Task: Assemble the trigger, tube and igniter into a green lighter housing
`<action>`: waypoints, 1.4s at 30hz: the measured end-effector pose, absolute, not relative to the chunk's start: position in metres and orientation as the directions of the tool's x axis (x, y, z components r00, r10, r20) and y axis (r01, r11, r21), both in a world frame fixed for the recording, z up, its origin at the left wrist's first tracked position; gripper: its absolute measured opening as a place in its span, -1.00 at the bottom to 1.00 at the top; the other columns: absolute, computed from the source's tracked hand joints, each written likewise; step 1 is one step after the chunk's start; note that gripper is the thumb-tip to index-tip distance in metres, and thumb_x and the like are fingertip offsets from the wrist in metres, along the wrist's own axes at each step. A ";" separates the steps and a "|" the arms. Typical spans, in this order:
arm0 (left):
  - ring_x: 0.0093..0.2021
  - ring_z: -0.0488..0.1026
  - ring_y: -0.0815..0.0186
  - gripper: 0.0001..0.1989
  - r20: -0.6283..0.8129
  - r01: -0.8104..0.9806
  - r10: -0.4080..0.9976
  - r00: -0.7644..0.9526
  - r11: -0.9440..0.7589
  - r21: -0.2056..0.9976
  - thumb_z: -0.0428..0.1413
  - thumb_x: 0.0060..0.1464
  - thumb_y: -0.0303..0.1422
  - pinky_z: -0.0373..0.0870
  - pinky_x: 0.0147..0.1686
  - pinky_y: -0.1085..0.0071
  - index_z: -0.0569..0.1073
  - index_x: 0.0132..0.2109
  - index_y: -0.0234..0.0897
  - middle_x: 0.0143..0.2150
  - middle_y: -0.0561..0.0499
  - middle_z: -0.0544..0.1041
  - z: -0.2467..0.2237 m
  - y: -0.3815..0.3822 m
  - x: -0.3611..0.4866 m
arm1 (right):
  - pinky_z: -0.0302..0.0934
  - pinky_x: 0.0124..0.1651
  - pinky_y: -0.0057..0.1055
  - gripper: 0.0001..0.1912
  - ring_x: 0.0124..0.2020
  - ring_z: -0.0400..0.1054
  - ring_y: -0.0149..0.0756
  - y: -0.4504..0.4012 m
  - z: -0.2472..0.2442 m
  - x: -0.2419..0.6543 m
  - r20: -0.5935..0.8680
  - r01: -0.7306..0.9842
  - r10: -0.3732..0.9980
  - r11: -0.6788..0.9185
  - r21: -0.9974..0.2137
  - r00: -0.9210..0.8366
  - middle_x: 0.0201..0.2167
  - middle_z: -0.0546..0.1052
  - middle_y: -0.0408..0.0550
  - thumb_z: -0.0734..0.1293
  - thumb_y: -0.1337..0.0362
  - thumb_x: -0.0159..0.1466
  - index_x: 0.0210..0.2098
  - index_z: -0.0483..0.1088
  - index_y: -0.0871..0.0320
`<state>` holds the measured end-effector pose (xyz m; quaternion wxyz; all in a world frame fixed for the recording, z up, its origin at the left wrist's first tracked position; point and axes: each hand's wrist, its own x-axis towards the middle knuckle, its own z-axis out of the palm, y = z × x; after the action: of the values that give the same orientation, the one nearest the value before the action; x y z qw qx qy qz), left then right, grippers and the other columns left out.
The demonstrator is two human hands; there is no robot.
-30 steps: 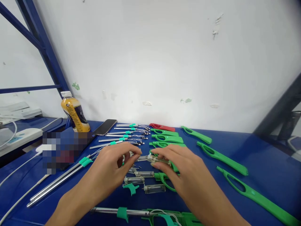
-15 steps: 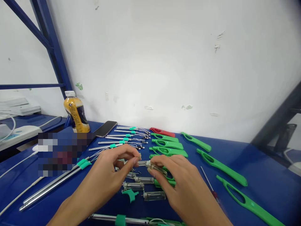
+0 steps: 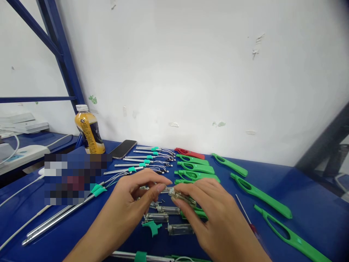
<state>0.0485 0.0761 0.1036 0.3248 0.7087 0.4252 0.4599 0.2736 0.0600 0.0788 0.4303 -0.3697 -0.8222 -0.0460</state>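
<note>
Between the thumb and fingers of my right hand [image 3: 215, 209] is a clear plastic cylinder [image 3: 178, 195], its end pointing left. My left hand [image 3: 133, 198] is closed in a pinch right at that end; whatever its fingertips hold is too small or hidden to make out. Below the hands lie more clear cylinders [image 3: 180, 229] and a teal trigger-shaped piece [image 3: 152, 228]. Several tiny loose parts, partly covered by my left fingers, are on the blue table [image 3: 218, 251].
Metal rods with teal clips and wires [image 3: 131, 170] lie at back left, beside a phone [image 3: 124, 149] and a bottle [image 3: 91, 131]. Green handles [image 3: 261, 194] and a red handle [image 3: 191, 153] lie behind and right. A screwdriver [image 3: 253, 228] is beside my right hand.
My left fingertips have moved right, up to the end of the clear cylinder. My right hand keeps its hold, and the view has shifted slightly.
</note>
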 end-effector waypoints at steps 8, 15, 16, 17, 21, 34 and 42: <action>-0.32 0.54 0.26 -0.74 0.344 0.261 0.917 0.204 -0.389 0.883 0.28 0.36 -0.06 0.48 -0.35 0.43 0.68 -0.14 -0.13 -0.28 0.02 0.65 0.100 0.074 0.050 | 0.32 -0.03 -0.24 -0.87 -0.23 0.63 -0.25 0.060 0.081 0.276 0.712 0.655 0.563 0.731 -0.192 -0.420 -0.17 0.74 -0.25 0.32 0.28 0.67 0.07 0.54 -0.02; -0.43 0.33 0.34 -0.65 0.315 0.212 0.919 0.236 -0.365 0.907 0.27 0.39 0.03 0.27 -0.49 0.47 0.57 -0.19 -0.14 -0.38 0.09 0.48 0.106 0.070 0.052 | 0.33 -0.04 -0.25 -0.86 -0.23 0.63 -0.27 0.059 0.081 0.279 0.713 0.646 0.538 0.747 -0.156 -0.449 -0.19 0.73 -0.27 0.31 0.28 0.68 0.10 0.53 -0.01; -0.45 0.30 0.35 -0.64 0.313 0.205 0.919 0.238 -0.363 0.909 0.27 0.39 0.04 0.25 -0.50 0.47 0.56 -0.19 -0.14 -0.38 0.10 0.46 0.106 0.070 0.052 | 0.33 -0.04 -0.26 -0.86 -0.23 0.63 -0.27 0.060 0.081 0.279 0.716 0.642 0.532 0.751 -0.154 -0.451 -0.19 0.73 -0.27 0.32 0.29 0.68 0.11 0.53 -0.01; -0.46 0.27 0.36 -0.62 0.311 0.199 0.919 0.241 -0.361 0.911 0.27 0.39 0.06 0.23 -0.51 0.47 0.55 -0.20 -0.14 -0.39 0.11 0.44 0.106 0.070 0.052 | 0.33 -0.05 -0.26 -0.87 -0.23 0.62 -0.28 0.060 0.081 0.279 0.720 0.637 0.526 0.756 -0.153 -0.451 -0.19 0.73 -0.28 0.33 0.30 0.67 0.11 0.53 -0.01; -0.46 0.21 0.36 -0.55 0.310 0.185 0.917 0.251 -0.360 0.915 0.27 0.39 0.12 0.19 -0.52 0.46 0.52 -0.23 -0.15 -0.40 0.11 0.40 0.106 0.069 0.052 | 0.33 -0.02 -0.26 -0.85 -0.21 0.62 -0.29 0.063 0.080 0.280 0.709 0.625 0.533 0.763 -0.165 -0.463 -0.17 0.73 -0.29 0.34 0.31 0.66 0.14 0.51 -0.03; -0.49 0.17 0.37 -0.44 0.322 0.162 0.923 0.209 -0.358 0.920 0.30 0.37 0.20 0.13 -0.54 0.47 0.38 -0.31 -0.13 -0.45 0.16 0.30 0.097 0.065 0.056 | 0.28 -0.09 -0.27 -0.81 -0.27 0.51 -0.25 0.061 0.077 0.272 0.728 0.663 0.474 0.748 -0.037 -0.495 -0.24 0.68 -0.21 0.33 0.45 0.56 -0.02 0.50 0.02; -0.46 0.04 0.35 -0.34 0.361 0.198 0.923 0.132 -0.381 0.903 0.17 0.43 0.27 0.09 -0.51 0.44 0.19 -0.38 -0.13 -0.44 0.17 0.15 0.080 0.065 0.058 | 0.32 0.01 -0.22 -0.67 -0.23 0.50 -0.24 0.058 0.078 0.266 0.759 0.708 0.402 0.698 0.108 -0.512 -0.22 0.69 -0.16 0.31 0.52 0.49 0.11 0.55 0.06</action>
<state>0.0581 0.0651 0.0801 0.3597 0.6609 0.4243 0.5038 0.2662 0.0582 0.0782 0.3687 -0.3285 -0.8444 -0.2075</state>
